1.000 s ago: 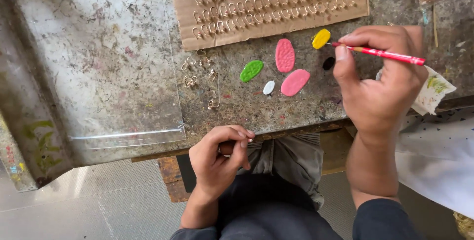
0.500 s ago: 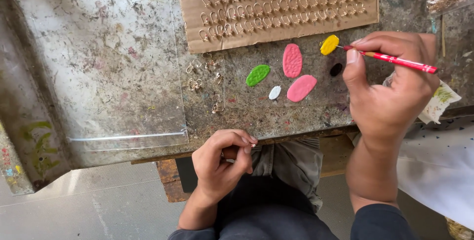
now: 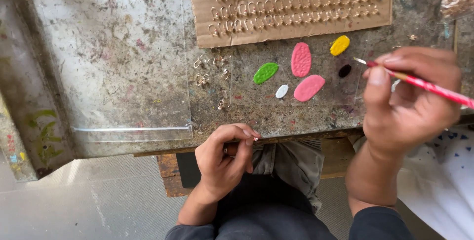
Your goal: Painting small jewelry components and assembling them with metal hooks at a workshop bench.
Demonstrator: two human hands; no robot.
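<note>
We are holding the red brush (image 3: 429, 86) pinched in our right hand (image 3: 410, 101) at right of frame, tip pointing left toward the black dab (image 3: 344, 70) just beside it, while our left hand (image 3: 222, 163) is pinching something small at lower centre.

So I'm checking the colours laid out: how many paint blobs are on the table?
6: green blob, white blob, upper pink blob, lower pink blob, yellow blob, black blob beside the right hand, which may hide more.
</note>
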